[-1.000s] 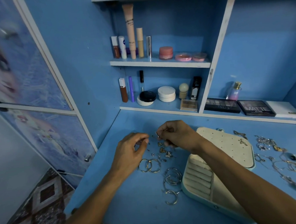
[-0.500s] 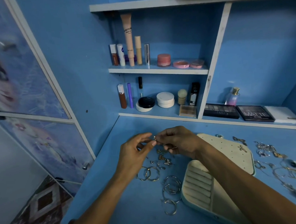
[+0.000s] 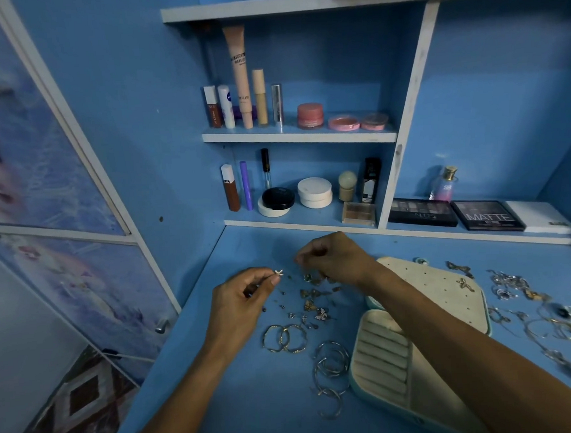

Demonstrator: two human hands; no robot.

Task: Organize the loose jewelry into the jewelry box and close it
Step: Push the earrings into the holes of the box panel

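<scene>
My left hand [image 3: 242,296] pinches a small sparkly stud earring [image 3: 278,272] between thumb and fingertip, above the blue desk. My right hand [image 3: 332,258] hovers a little to its right with fingers curled, the fingertips pinched on a tiny piece that is barely visible. Below both hands lie several small loose earrings [image 3: 312,302]. Two gold hoops [image 3: 284,339] and several silver hoops [image 3: 331,368] lie nearer to me. The open jewelry box [image 3: 380,353] shows its ring rolls; its holed lid [image 3: 443,294] lies flat behind, partly hidden by my right forearm.
More loose jewelry [image 3: 547,312] is spread on the desk to the right of the box. Shelves at the back hold cosmetics [image 3: 310,115], compacts [image 3: 314,191] and eyeshadow palettes [image 3: 487,215]. A wardrobe door [image 3: 43,162] stands at the left beyond the desk edge.
Half a second ago both hands met at the stud earring. They have now drawn apart: the left hand moved left and down with the stud, the right hand pulled back to the right.
</scene>
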